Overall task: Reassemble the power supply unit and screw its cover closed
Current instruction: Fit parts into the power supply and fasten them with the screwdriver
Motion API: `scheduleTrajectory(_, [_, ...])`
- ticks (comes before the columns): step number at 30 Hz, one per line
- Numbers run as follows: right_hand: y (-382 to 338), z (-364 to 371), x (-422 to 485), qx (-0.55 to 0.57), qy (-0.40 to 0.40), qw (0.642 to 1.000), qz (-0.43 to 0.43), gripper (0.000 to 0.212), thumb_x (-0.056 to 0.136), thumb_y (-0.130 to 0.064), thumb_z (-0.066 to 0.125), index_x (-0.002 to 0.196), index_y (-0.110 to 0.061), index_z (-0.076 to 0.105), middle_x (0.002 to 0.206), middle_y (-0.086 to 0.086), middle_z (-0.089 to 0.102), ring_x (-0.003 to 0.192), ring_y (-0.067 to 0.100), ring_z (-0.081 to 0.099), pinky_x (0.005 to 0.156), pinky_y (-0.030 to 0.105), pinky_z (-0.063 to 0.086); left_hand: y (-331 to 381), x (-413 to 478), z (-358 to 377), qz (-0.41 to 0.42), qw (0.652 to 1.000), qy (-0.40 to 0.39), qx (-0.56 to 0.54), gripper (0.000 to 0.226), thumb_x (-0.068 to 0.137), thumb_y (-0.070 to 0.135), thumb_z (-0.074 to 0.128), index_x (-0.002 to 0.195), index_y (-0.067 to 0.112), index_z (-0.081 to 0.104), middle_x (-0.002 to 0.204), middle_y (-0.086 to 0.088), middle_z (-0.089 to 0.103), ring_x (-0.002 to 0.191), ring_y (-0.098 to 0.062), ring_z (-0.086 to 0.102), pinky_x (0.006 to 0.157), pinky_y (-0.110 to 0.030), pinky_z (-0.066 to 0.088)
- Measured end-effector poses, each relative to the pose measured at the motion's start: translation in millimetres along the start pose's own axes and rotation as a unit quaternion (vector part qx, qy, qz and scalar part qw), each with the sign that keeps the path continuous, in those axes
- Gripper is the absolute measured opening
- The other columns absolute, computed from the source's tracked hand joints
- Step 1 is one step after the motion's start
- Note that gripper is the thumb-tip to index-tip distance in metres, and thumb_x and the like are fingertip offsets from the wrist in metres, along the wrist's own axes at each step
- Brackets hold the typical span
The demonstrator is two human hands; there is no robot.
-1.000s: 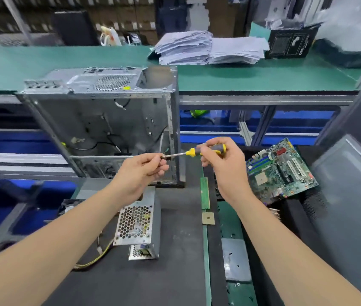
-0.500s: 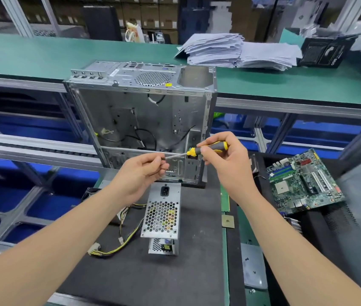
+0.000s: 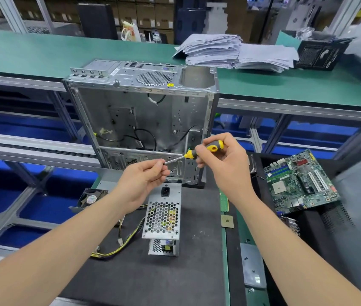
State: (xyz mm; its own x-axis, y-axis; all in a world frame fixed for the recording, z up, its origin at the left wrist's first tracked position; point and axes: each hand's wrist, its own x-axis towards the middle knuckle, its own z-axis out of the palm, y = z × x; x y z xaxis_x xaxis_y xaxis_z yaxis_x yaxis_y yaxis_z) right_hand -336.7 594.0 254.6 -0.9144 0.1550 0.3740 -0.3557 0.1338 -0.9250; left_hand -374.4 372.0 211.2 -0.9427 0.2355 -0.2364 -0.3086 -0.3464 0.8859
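Right hand [image 3: 226, 168] curls its fingers round the screwdriver [image 3: 190, 153] handle; left hand [image 3: 143, 181] fingers pinch its tip. Open computer case [image 3: 170, 111] holds loose cables [image 3: 147, 134]; power supply unit [image 3: 163, 215] lies outside on tabletop [image 3: 130, 274].

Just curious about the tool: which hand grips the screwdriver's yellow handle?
The right hand wraps around the handle of the screwdriver; the left hand only pinches the tip of its metal shaft.

Both hands [image 3: 144, 180] hold screwdriver [image 3: 197, 152] above power supply [image 3: 163, 214].
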Motion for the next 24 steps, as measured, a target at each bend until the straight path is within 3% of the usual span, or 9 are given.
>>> scheduleTrajectory(3, [-2,2,1,-0.013,-0.023,1.000,-0.002,0.018,0.093,-0.020,0.076,0.107,-0.016,0.064,0.093,0.005,0.077,0.081,0.026,0.077,0.073,0.039,0.065,-3,-2,-1,-0.025,0.997,0.000,-0.069,0.027,0.092,0.012,0.068,0.114,-0.004,0.068,0.090,-0.008,0.073,0.080,-0.016,0.072,0.074,-0.024,0.060])
scheduleTrajectory(5, [-1,5,0,0.000,0.004,1.000,0.018,0.021,0.093,-0.021,0.077,0.106,-0.012,0.063,0.088,0.007,0.077,0.077,0.026,0.077,0.071,0.041,0.065,-6,-2,-2,-0.027,0.996,0.006,-0.085,0.031,0.090,0.012,0.069,0.116,-0.003,0.068,0.091,-0.008,0.074,0.082,-0.016,0.073,0.073,-0.024,0.060])
scheduleTrajectory(11, [-2,13,-2,0.033,0.035,0.998,0.045,0.021,0.093,-0.016,0.077,0.103,-0.004,0.063,0.083,0.014,0.075,0.072,0.029,0.077,0.065,0.036,0.064,-10,-6,-11,-0.034,0.998,-0.006,-0.053,0.031,0.087,0.019,0.075,0.112,0.002,0.075,0.104,-0.012,0.075,0.096,-0.019,0.075,0.079,-0.026,0.060])
scheduleTrajectory(15, [-1,15,-1,0.030,0.035,0.998,0.052,0.019,0.094,-0.016,0.076,0.102,-0.005,0.063,0.082,0.015,0.075,0.071,0.030,0.076,0.065,0.036,0.063,-9,-6,-17,-0.028,0.998,0.006,-0.049,0.021,0.098,0.022,0.066,0.100,0.010,0.083,0.105,-0.010,0.077,0.098,-0.020,0.075,0.079,-0.028,0.060])
scheduleTrajectory(18, [0,16,-2,0.029,0.034,0.998,0.055,0.018,0.094,-0.017,0.076,0.101,-0.006,0.064,0.082,0.014,0.074,0.070,0.031,0.076,0.065,0.038,0.063,-7,-7,-21,-0.012,1.000,0.010,-0.026,0.023,0.100,0.021,0.062,0.104,0.013,0.083,0.106,-0.007,0.077,0.098,-0.020,0.074,0.080,-0.028,0.058])
scheduleTrajectory(22, [0,16,-1,0.003,0.023,0.999,0.049,0.017,0.094,-0.018,0.076,0.101,-0.008,0.065,0.080,0.011,0.074,0.068,0.030,0.075,0.062,0.036,0.062,-10,-7,-28,0.002,0.982,0.122,0.146,0.019,0.099,0.018,0.063,0.104,0.023,0.081,0.105,-0.003,0.078,0.083,-0.017,0.068,0.070,-0.027,0.053])
scheduleTrajectory(24, [1,16,-1,-0.026,0.005,0.999,0.042,0.014,0.094,-0.020,0.075,0.101,-0.013,0.065,0.080,0.008,0.075,0.068,0.028,0.075,0.062,0.038,0.062,-13,-8,-33,-0.051,0.960,0.146,0.233,0.019,0.098,0.018,0.065,0.113,0.020,0.075,0.111,-0.005,0.075,0.081,-0.020,0.064,0.064,-0.028,0.051])
